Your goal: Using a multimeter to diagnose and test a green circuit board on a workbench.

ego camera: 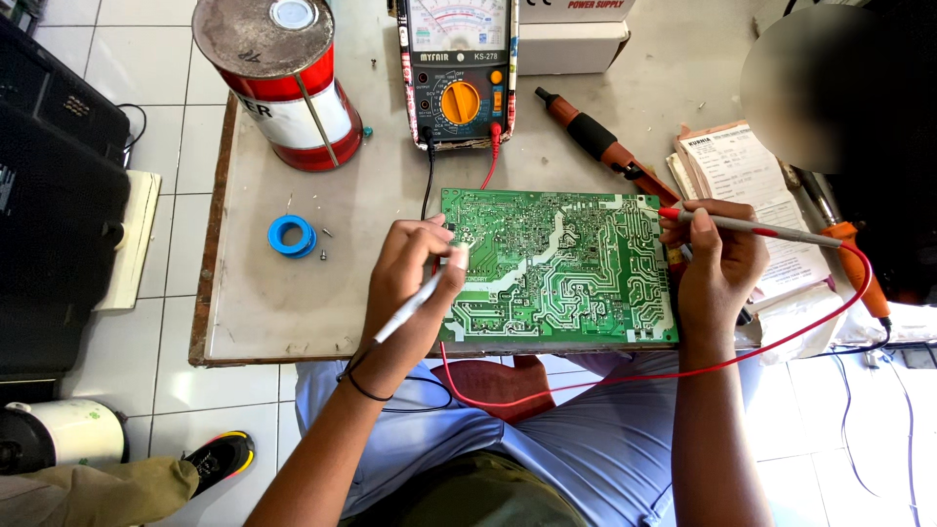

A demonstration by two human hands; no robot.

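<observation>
Overhead view of a grey, scuffed square work board set low over a tiled floor, seen from the worker's head. At its centre lies the green rectangular printed circuit board, solder side up, its near edge flush with the work board's edge at 6 o'clock. At 11 o'clock stands a red-and-white cylindrical metal can; at 12 o'clock, an analogue multimeter with an orange rotary dial, its black and red leads running down to the circuit board. At 2 o'clock lies a soldering iron with a brown-and-black handle; at 3 o'clock, a pad of printed paper forms; at 9 o'clock, a small blue spool.

The left hand is closed in a pen grip around a slim pale-tipped test probe, whose tip rests at the circuit board's 9 o'clock edge. The right hand likewise pinches a red-tipped test probe, its point at the 2 o'clock corner.

The step in hand appears to be a two-point meter measurement across the circuit board. Judged from this, the next move calls for steady tips on the chosen solder pads, without bridging neighbouring tracks, while the needle is read.
</observation>
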